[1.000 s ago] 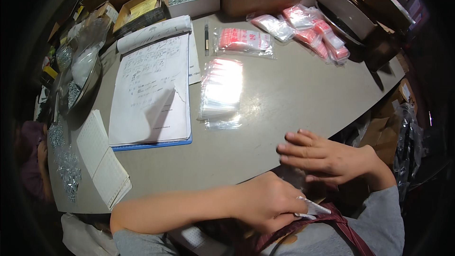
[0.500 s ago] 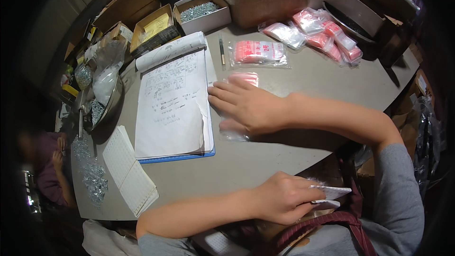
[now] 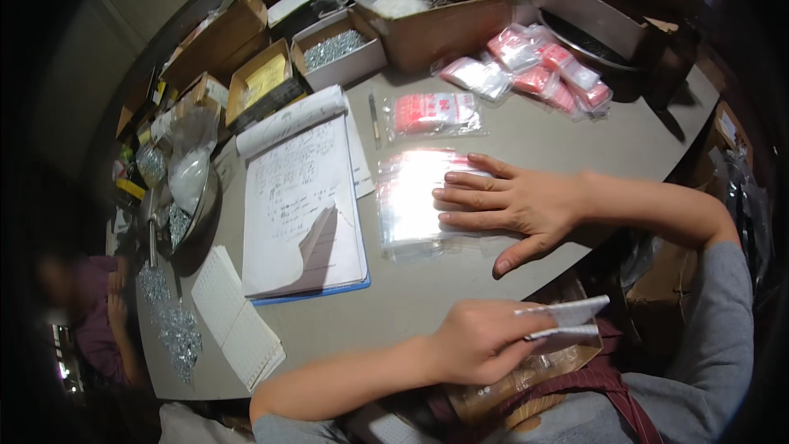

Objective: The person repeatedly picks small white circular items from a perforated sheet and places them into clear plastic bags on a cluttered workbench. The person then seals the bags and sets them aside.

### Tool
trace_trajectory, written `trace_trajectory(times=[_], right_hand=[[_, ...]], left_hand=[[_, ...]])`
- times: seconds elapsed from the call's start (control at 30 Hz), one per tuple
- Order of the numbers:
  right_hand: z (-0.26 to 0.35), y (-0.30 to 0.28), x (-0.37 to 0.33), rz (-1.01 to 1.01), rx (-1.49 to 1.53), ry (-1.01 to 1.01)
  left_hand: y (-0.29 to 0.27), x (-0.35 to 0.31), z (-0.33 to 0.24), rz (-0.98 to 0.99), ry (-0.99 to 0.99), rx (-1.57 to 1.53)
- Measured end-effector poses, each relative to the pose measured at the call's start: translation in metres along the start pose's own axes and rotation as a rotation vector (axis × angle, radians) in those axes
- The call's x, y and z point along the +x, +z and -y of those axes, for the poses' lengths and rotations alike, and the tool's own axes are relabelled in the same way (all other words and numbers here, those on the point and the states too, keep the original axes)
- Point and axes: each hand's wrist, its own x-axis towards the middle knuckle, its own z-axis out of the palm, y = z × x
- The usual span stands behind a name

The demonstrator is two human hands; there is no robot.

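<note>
My right hand point(image 3: 514, 205) lies flat, fingers spread, on a stack of clear zip bags point(image 3: 411, 197) in the middle of the grey table point(image 3: 575, 140). My left hand point(image 3: 481, 341) is near the table's front edge, closed around a few small flat white bags point(image 3: 567, 321) that stick out to the right. Below that hand, in my lap, sits a brownish bag point(image 3: 526, 378). Left of the stack lies an open notebook point(image 3: 300, 197) covered with handwriting.
A pen point(image 3: 374, 115) and a red-printed pack of bags point(image 3: 431, 113) lie behind the stack, with more pink packs point(image 3: 542, 74) at the far right. Cardboard boxes point(image 3: 341, 49) of screws line the back. A metal bowl point(image 3: 193, 205), loose screws point(image 3: 173, 329) and another person point(image 3: 94, 312) are at left.
My right hand went from near my left hand at the table's front edge out onto the stack of clear bags and now rests flat there. The left hand kept its hold.
</note>
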Motion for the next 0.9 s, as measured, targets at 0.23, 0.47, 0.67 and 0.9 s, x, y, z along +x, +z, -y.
trace_trajectory(times=[0.23,0.47,0.67,0.9], right_hand=[[0.041,-0.001,-0.049,-0.006,0.079,0.228],[0.034,-0.011,-0.079,-0.043,0.117,0.251],[0.068,-0.028,-0.084,-0.92,0.64,0.642],[0.12,-0.035,-0.053,-0.497,0.308,0.359]], left_hand=[[-0.007,0.006,-0.001,-0.005,-0.095,-0.007],[-0.003,0.006,-0.002,-0.027,-0.087,0.019],[-0.005,0.007,0.003,-0.117,-0.413,-0.132],[-0.006,0.009,0.006,-0.165,-0.521,-0.235]])
